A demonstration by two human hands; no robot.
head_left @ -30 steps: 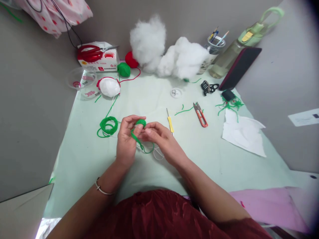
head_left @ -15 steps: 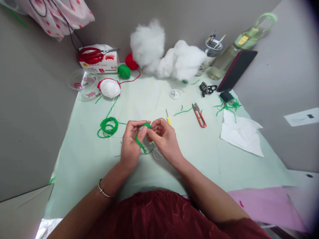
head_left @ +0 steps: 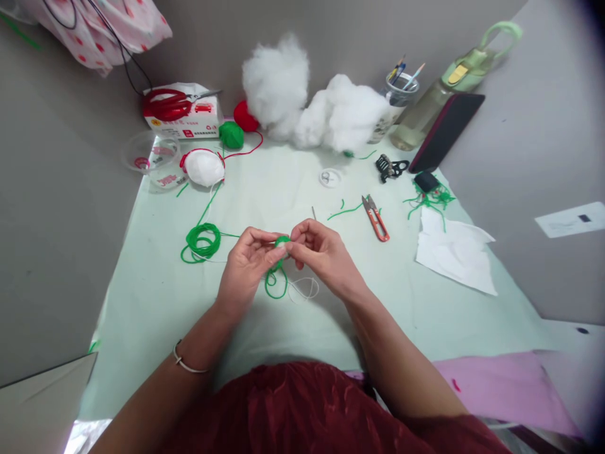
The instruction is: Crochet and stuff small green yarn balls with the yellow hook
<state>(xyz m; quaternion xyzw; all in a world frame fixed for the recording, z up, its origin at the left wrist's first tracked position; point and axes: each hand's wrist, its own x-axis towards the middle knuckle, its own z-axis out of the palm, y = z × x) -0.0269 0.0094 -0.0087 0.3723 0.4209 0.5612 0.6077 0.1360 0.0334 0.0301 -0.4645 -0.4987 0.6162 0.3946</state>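
A small green crochet piece with a pale patch is pinched between my two hands above the table. My left hand is closed on its left side, thumb on the near face. Fingertips of my right hand grip its right edge; whether they also hold a strand cannot be made out. Loops of green yarn hang below the piece, beside a thin white thread. To the left lies a loose coil of green yarn. Just beyond my right hand a hook's metal shaft shows, its handle hidden.
Orange thread snips and a black hair claw lie at right, near a torn white paper. White stuffing, a green yarn ball and red scissors on a box are at the back. A bottle stands back right.
Both hands have turned the green piece, so its pale patch now shows. The left hand has opened out leftward, and the green strand across its thumb now hangs below. The right hand covers the hook's yellow handle.
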